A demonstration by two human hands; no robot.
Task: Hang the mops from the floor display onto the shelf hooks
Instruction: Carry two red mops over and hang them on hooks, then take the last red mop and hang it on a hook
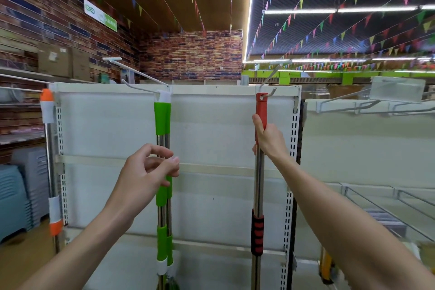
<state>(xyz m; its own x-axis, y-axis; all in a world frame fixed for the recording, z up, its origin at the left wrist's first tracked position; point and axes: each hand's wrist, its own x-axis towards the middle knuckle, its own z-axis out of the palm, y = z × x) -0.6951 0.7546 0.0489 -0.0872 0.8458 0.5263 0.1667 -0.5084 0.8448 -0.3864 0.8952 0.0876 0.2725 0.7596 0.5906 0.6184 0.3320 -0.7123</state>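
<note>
Standing square in front of the white shelf back panel [211,129], arms up, bunting strung overhead.

Right hand [267,139] wrapping tight around the red-handled mop [259,172], fingers pressed together and curled round the pole right where the red top grip meets the bare steel. Holding it upright near the panel's right edge. Hanging hole in the red cap sitting on the tip of the right hook [268,86], wire looking like it's poking through, though hard to say if fully seated. Black and red ribbed grip showing lower on the same pole, near the panel's bottom.

Left hand [143,172] hovering in front of the panel's middle, fingers loosely curled and a bit spread, thumb and forefinger nearly meeting but gripping nothing. Can't tell for sure whether the fingertips are brushing the pole behind.

Just behind that hand: 2 green-handled mops [163,122] hanging side by side off the left hook [141,88] at the panel's top centre, white caps up on the wire, poles dropping straight down.

Off the panel's left edge, an orange-capped mop [48,110] hanging against the perforated upright, blurry.

Right of the panel, wire hooks with a clear price tag holder [397,88] sticking out from the next bay.
</note>
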